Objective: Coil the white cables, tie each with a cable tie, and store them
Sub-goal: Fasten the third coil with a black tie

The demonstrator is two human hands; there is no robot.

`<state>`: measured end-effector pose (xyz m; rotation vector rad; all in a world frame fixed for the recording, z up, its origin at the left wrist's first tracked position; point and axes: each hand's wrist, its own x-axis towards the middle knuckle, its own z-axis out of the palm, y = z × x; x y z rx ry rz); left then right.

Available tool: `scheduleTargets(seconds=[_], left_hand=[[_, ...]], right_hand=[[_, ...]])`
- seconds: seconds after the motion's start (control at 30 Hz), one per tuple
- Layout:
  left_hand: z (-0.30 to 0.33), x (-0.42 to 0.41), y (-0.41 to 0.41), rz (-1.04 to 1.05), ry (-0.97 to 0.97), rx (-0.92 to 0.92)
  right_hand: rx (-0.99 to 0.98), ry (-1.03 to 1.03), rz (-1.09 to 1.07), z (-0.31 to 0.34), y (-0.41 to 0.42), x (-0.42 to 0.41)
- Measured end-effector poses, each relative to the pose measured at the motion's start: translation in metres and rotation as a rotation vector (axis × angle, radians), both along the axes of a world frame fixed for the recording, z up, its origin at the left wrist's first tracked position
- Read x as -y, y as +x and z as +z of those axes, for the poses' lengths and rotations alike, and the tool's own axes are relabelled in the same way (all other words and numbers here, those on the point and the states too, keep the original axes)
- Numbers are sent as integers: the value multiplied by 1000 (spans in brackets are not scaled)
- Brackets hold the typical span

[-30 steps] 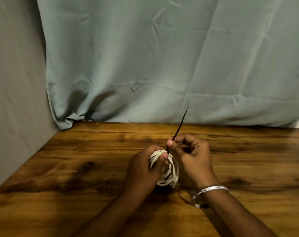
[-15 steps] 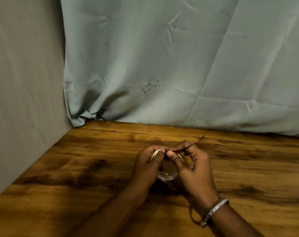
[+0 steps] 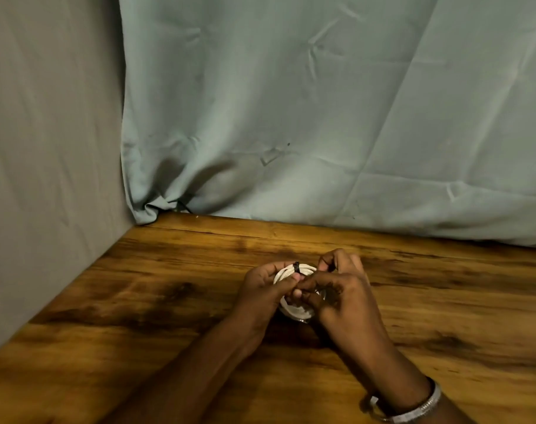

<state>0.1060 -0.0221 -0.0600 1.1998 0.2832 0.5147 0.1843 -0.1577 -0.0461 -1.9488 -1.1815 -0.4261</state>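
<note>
From the head camera: both hands together over the wooden table (image 3: 168, 301), left hand (image 3: 260, 289) curling its fingers round the left rim of the coiled white cable (image 3: 286, 273), right hand (image 3: 346, 298) closed over the coil's right side, apparently pinching the tail of the black cable tie (image 3: 296, 267), though that tail stays hidden. Best bet here, cinching with a steady pull while pinning the loops flat, keeping the strands bunched under the band so none slip free. Coil held just above the table, ring tipped up with its open face toward the camera, tie wrapped across the strands at the top edge, no clear long axis on so round a bundle.
</note>
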Motion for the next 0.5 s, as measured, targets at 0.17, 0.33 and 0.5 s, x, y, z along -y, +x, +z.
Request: scheduleTargets(seconds=[0.17,0.33,0.5], left_hand=[[-3,-7,3,114,385,-70],[-2,-11,-2,176,749,-83],[9,-11,-11,138,863,50]], right_hand=[[-23,-43,-3,-2,2,2],[-121,-10,55,-6,3,-1],[-629,203,311,-10,1,0]])
